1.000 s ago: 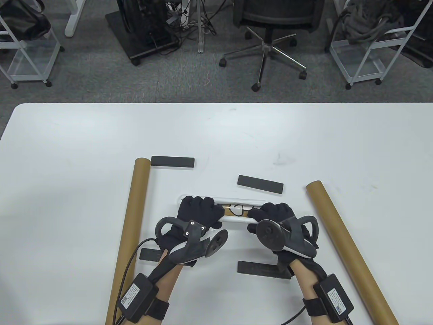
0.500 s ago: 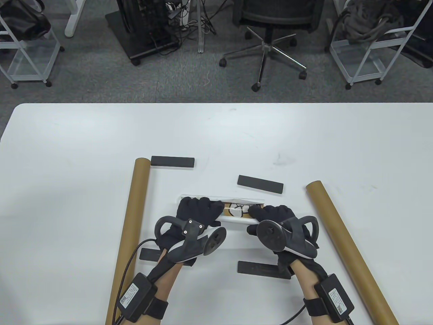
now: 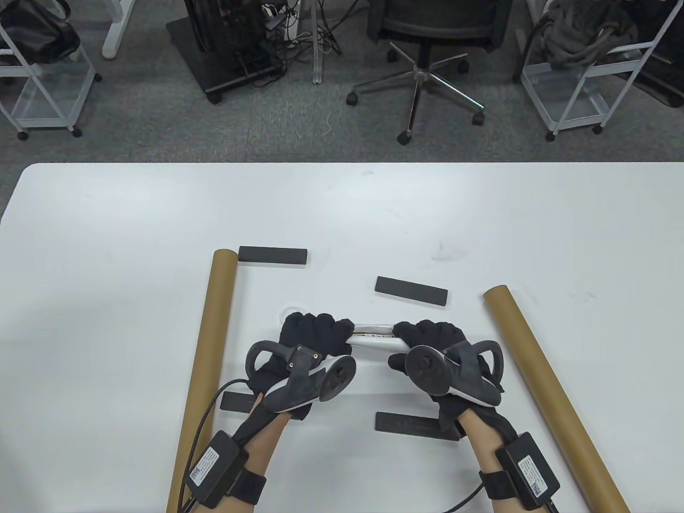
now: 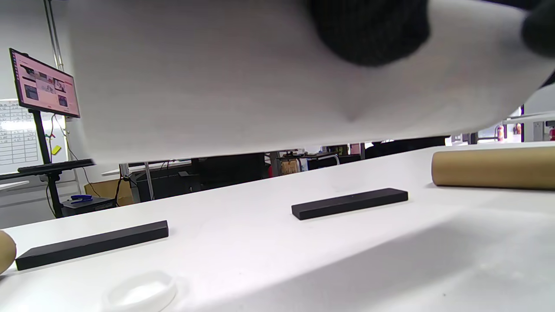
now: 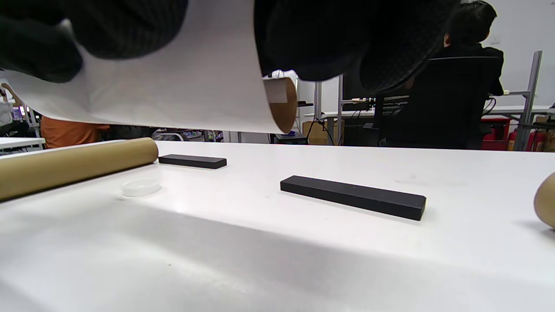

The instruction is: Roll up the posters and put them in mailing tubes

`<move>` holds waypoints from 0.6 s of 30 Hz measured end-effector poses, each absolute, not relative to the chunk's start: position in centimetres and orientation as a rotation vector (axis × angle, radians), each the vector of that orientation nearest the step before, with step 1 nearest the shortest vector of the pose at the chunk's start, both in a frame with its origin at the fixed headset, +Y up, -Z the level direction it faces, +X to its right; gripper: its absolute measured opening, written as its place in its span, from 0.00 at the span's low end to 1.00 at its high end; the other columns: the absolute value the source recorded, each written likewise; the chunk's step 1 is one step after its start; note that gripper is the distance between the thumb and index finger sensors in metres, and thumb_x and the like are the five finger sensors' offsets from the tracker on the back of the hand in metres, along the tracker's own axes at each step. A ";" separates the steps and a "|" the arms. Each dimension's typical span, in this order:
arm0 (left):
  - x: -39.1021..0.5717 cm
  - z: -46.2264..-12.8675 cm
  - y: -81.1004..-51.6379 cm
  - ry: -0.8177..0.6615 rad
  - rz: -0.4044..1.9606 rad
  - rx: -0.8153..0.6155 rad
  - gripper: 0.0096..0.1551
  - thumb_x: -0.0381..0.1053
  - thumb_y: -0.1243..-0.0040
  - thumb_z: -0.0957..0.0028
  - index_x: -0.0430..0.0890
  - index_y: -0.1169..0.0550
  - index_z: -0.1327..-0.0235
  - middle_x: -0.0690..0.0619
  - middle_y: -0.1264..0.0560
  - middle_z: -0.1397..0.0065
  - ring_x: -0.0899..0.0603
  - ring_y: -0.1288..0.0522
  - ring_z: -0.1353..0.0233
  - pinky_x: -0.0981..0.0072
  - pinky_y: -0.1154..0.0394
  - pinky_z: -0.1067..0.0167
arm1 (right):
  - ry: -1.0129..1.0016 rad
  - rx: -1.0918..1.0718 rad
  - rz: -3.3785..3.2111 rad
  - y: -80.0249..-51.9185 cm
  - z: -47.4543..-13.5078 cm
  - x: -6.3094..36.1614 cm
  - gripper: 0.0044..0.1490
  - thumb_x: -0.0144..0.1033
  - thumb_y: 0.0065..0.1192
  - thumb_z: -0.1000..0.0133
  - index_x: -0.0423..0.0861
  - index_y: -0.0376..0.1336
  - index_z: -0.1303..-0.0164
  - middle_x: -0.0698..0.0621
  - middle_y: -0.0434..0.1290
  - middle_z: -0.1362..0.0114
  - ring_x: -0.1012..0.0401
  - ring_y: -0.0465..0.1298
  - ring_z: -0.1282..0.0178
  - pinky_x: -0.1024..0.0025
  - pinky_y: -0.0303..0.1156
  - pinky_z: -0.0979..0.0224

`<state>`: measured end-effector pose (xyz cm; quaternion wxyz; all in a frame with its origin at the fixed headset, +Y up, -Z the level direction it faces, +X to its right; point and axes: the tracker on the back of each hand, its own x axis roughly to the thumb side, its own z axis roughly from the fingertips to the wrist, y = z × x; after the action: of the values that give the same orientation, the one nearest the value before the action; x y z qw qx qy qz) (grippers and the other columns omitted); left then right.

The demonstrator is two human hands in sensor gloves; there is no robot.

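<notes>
We have the rolled poster (image 3: pixel 373 336) between our two hands, lifted just clear of the counter (image 3: pixel 342 214) near its front middle, with the left hand (image 3: pixel 312 336) wrapped round its left end and the right hand (image 3: pixel 433 339) round its right end, fingers (image 5: pixel 321 39) curled over the top and thumbs under. It is thin white paper, so we judge it light, springy and easy to crease: squeeze hard and it flattens, ease off and it will try to unwind. Holding both ends with a soft, even pinch seems right, keeping the loose edge trapped under our fingers. One mailing tube (image 3: pixel 206 363) lies well to the left, another mailing tube (image 3: pixel 550 395) well to the right; stiff cardboard, they can take a firm grasp at mid-length. A small white cap (image 5: pixel 141 187) sits on the counter beyond the roll, and flat black bars (image 3: pixel 411 290) lie around our hands.
</notes>
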<state>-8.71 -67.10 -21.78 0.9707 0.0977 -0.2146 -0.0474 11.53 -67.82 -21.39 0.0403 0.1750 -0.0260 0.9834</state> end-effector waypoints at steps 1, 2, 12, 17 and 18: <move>-8.7 -21.8 -67.1 -0.434 -0.112 0.208 0.29 0.62 0.42 0.50 0.61 0.25 0.33 0.61 0.19 0.41 0.48 0.18 0.42 0.45 0.26 0.24 | -0.099 0.534 3.018 -67.8 -21.4 11.5 0.38 0.51 0.58 0.51 0.47 0.61 0.31 0.53 0.75 0.46 0.53 0.77 0.53 0.38 0.70 0.28; -8.7 -21.7 -67.1 -0.435 -0.129 0.218 0.28 0.62 0.41 0.50 0.62 0.24 0.34 0.62 0.19 0.41 0.49 0.18 0.42 0.45 0.26 0.24 | -0.108 0.529 3.014 -67.8 -21.3 11.4 0.36 0.50 0.58 0.51 0.48 0.62 0.33 0.54 0.75 0.47 0.54 0.77 0.54 0.38 0.70 0.28; -8.6 -21.7 -67.0 -0.431 -0.136 0.201 0.27 0.61 0.41 0.49 0.65 0.22 0.34 0.56 0.27 0.27 0.43 0.24 0.29 0.42 0.30 0.22 | -0.111 0.531 3.014 -67.8 -21.2 11.4 0.32 0.49 0.57 0.49 0.50 0.66 0.35 0.51 0.76 0.41 0.50 0.79 0.46 0.37 0.69 0.27; -8.4 -21.4 -66.6 -0.442 -0.142 0.220 0.29 0.61 0.39 0.50 0.64 0.22 0.32 0.57 0.25 0.33 0.45 0.22 0.35 0.43 0.28 0.23 | -0.112 0.514 3.013 -67.7 -21.3 11.6 0.33 0.49 0.57 0.49 0.50 0.66 0.34 0.51 0.75 0.39 0.50 0.78 0.46 0.36 0.69 0.27; -8.4 -21.4 -66.7 -0.444 -0.139 0.215 0.30 0.61 0.39 0.50 0.63 0.22 0.31 0.58 0.24 0.34 0.46 0.22 0.36 0.44 0.28 0.23 | -0.110 0.513 3.014 -67.7 -21.3 11.6 0.33 0.50 0.57 0.49 0.50 0.66 0.34 0.50 0.74 0.39 0.50 0.78 0.46 0.36 0.68 0.27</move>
<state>-8.40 -66.70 -21.42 0.9673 0.1064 -0.2195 -0.0690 11.57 -67.74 -21.26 0.0412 0.1674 -0.0361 0.9844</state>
